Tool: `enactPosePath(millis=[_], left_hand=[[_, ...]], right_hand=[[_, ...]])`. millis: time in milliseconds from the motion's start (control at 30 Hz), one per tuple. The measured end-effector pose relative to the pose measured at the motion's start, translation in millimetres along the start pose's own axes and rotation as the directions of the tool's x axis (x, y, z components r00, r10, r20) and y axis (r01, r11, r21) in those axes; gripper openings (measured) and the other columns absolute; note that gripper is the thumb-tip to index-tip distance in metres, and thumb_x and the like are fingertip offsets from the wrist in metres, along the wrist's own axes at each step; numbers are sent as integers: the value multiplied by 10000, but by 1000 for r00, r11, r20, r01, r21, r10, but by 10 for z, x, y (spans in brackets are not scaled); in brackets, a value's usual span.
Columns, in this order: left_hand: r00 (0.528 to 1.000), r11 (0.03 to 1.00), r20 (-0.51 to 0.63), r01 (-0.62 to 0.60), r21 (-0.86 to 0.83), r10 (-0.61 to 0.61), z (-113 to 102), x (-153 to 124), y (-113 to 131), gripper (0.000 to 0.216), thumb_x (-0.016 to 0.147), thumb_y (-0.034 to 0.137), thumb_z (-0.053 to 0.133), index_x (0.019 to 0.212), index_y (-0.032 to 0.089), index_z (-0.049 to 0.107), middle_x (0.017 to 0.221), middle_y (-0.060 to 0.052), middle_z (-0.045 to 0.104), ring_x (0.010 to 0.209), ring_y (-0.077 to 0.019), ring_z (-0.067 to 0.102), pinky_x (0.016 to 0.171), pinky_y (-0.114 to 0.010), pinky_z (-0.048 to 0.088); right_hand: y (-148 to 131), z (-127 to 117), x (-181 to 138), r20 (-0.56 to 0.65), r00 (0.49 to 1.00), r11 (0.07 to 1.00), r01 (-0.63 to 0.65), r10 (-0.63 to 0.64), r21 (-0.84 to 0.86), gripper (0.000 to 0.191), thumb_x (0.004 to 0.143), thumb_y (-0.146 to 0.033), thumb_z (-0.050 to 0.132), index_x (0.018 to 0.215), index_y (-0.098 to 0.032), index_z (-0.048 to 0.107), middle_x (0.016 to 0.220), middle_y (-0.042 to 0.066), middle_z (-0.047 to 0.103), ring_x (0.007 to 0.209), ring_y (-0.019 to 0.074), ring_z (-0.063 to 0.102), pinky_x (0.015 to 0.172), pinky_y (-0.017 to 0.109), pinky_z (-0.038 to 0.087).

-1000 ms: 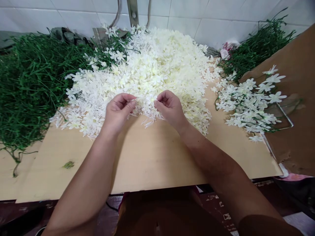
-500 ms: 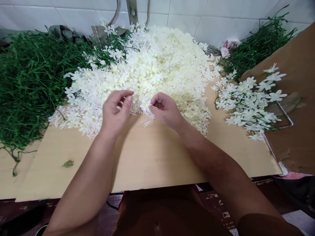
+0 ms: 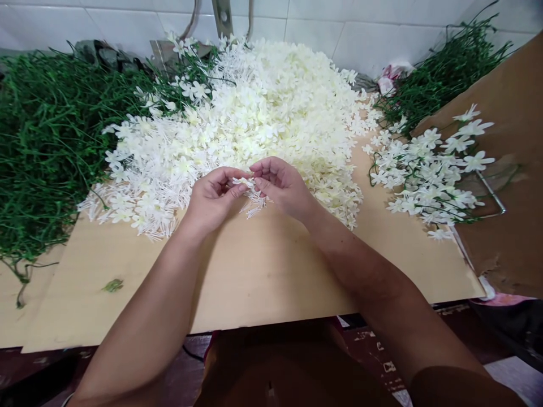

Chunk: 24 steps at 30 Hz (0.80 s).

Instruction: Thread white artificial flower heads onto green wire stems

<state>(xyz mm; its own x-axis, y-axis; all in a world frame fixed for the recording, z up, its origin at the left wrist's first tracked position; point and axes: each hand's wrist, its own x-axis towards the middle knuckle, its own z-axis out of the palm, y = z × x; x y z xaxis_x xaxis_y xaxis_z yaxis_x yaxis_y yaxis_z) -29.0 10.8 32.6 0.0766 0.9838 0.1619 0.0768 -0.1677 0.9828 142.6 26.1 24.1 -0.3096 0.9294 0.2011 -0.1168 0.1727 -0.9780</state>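
A big heap of loose white artificial flower heads [image 3: 254, 118] covers the back half of the pale wooden board [image 3: 263, 277]. At the heap's near edge my left hand [image 3: 214, 198] and my right hand [image 3: 282, 186] meet, fingertips together. Both pinch one small white flower piece [image 3: 242, 181] held just above the board. More loose white flower pieces lie right under and behind my hands.
A mass of green plastic stems [image 3: 46, 147] fills the left side. More green stems [image 3: 441, 79] lie at the back right. Finished sprigs with white flowers [image 3: 428, 169] rest at the right, partly on brown cardboard [image 3: 504, 186]. A tiled wall [image 3: 365, 28] stands behind.
My hands were a little apart at the heap's edge. They have come together, and both now pinch the same small flower piece.
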Motion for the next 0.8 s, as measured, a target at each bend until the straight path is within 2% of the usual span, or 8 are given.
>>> enactPosePath(millis=[133,200,400,600,700,800], left_hand=[[999,1000,-27,-25,-14,24,2,11,-1,292,594,289,887,808,174,725,581,36,587,512,-67,499,500,-187,425],[998,998,-49,-28,-51,25,11,24,-4,306,548,227,887,795,179,712,553,56,565,497,-67,513,498,-184,445],[997,993,-63,36,-111,-43,54,43,24,248,575,109,792,754,186,638,510,57,613,464,-96,585,489,-197,482],[984,986,-128,111,-122,-127,63,65,35,229,638,14,700,730,192,591,467,77,597,465,-93,602,512,-189,486],[980,983,-122,142,-115,-156,69,72,20,234,658,3,690,749,192,586,470,77,603,466,-93,600,515,-194,483],[981,983,-103,155,-96,-164,80,67,10,248,665,3,708,769,191,583,499,77,609,476,-92,604,526,-201,489]], right_hand=[[-16,16,-12,130,991,998,-17,10,53,340,804,-466,722,956,-184,606,786,-4,623,661,92,570,666,272,508],[-22,27,-19,129,992,998,-10,2,55,379,793,-521,730,922,-186,611,764,-3,638,677,103,591,684,279,521],[-4,-5,-3,-22,1000,999,9,-10,-37,338,751,-465,783,787,-185,596,741,-2,639,700,111,602,699,288,543],[-139,-43,0,-223,973,995,-35,54,89,236,819,-341,714,803,-206,521,848,15,688,756,106,672,671,258,570],[-194,-18,-4,-245,968,996,-26,45,82,188,837,-244,669,774,-212,495,771,-16,672,635,71,610,577,216,519],[-174,30,-9,-218,976,1000,12,-10,11,159,836,-182,635,747,-207,505,638,-54,581,528,51,495,504,198,437]])
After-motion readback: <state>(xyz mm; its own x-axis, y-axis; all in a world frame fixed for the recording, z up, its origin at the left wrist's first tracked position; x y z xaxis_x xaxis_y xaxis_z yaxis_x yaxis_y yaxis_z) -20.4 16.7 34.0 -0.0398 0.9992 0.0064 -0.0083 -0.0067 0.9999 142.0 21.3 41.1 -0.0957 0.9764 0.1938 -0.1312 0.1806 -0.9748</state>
